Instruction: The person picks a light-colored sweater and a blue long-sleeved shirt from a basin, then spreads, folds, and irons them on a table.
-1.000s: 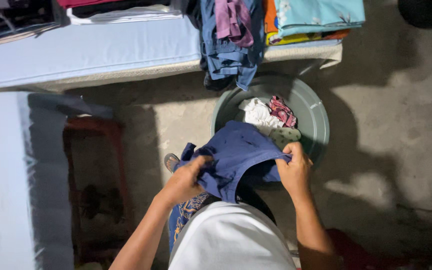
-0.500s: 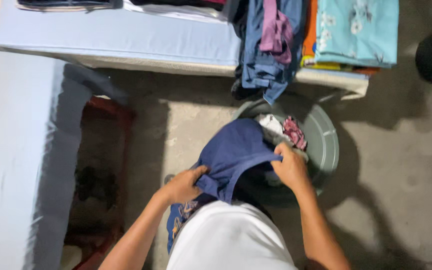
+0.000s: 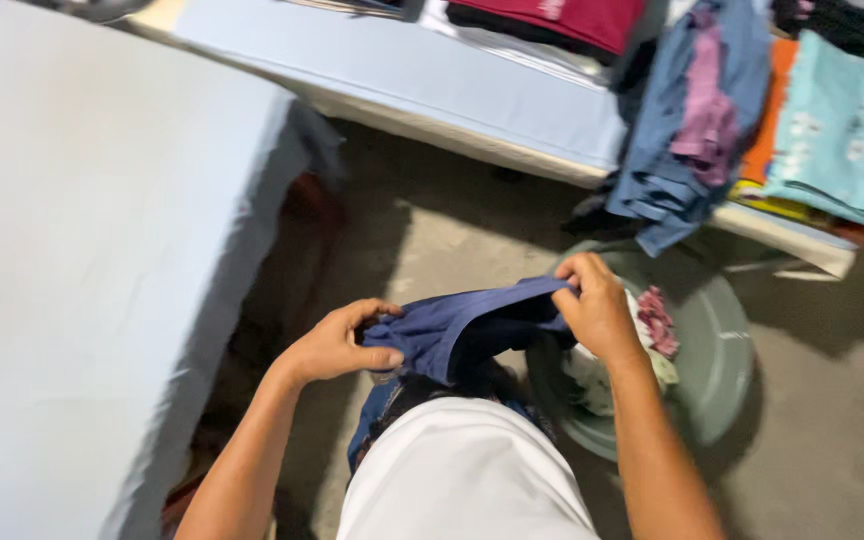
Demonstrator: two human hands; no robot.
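I hold a dark blue garment stretched between both hands in front of my body. My left hand pinches its left end, and my right hand grips its right end, a little higher. Just beyond and below my right hand sits a round grey-green basin on the concrete floor, with a white and a maroon cloth lying in it.
A pale blue covered surface fills the left side. A second pale blue surface runs across the top, bearing folded clothes: a maroon one, hanging blue and purple ones, a turquoise one.
The view has swung left and closer. My hands have pulled the blue garment out flatter and wider, away from the basin.
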